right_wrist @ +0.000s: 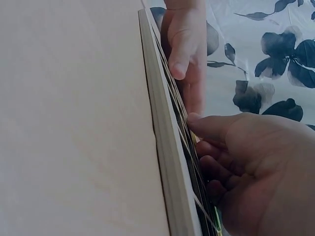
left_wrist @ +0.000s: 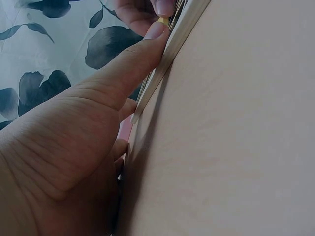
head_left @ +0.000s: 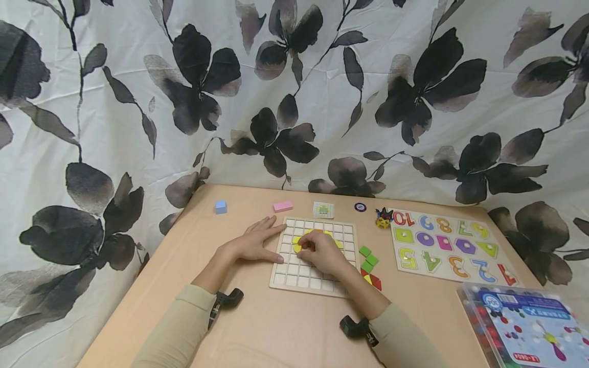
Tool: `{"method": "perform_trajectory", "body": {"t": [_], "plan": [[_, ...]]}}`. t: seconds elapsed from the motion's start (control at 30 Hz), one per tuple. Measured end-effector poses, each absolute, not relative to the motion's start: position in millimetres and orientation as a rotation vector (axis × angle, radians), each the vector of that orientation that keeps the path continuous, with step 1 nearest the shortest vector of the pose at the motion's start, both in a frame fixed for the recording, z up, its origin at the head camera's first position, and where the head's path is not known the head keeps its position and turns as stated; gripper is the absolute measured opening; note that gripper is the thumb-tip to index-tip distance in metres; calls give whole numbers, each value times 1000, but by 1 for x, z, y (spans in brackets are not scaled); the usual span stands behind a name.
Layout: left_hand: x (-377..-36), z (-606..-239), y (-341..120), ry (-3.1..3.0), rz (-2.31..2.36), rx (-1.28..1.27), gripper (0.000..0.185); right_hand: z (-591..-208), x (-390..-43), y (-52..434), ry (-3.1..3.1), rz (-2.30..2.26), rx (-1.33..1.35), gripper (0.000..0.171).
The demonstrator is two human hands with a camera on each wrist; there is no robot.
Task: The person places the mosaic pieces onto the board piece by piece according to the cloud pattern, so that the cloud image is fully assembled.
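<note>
A white-celled grid board [head_left: 287,282] with a pale wooden frame lies on the table. My left hand [head_left: 250,242] rests at its left side, fingers extended, thumb on the frame. My right hand [head_left: 324,253] is over the middle of the board, its thumb and fingertips pinching a small yellow piece [left_wrist: 163,20], mostly hidden by the fingers. More yellow pieces [head_left: 339,244] show on the grid around the right hand, with a bit of orange behind it. In the right wrist view the right hand [right_wrist: 266,162] has its fingers curled in low over the grid.
Green pieces [head_left: 365,251] and red pieces [head_left: 376,282] lie right of the board. Behind it are a blue block [head_left: 221,207], a pink block [head_left: 282,206], a picture card [head_left: 323,210] and a dark disc [head_left: 360,207]. A small figurine [head_left: 383,219], number puzzle [head_left: 442,267] and plastic case [head_left: 529,327] stand right.
</note>
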State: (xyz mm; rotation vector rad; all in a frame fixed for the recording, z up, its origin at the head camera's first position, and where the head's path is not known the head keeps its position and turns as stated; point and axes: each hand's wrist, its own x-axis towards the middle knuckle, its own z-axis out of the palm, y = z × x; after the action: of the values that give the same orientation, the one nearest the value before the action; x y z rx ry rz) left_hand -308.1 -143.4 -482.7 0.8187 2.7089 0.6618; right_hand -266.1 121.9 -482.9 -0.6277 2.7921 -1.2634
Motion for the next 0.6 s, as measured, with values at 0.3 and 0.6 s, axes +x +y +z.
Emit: {"method": "perform_trajectory", "body": {"t": [0.3, 0.6], "plan": [[-309, -482, -143, 2705, 671, 817, 105, -484, -266, 121, 2809, -1211, -585, 19], [-310, -484, -144, 2705, 671, 821, 106, -486, -267, 119, 2805, -1219, -561, 19]]}}
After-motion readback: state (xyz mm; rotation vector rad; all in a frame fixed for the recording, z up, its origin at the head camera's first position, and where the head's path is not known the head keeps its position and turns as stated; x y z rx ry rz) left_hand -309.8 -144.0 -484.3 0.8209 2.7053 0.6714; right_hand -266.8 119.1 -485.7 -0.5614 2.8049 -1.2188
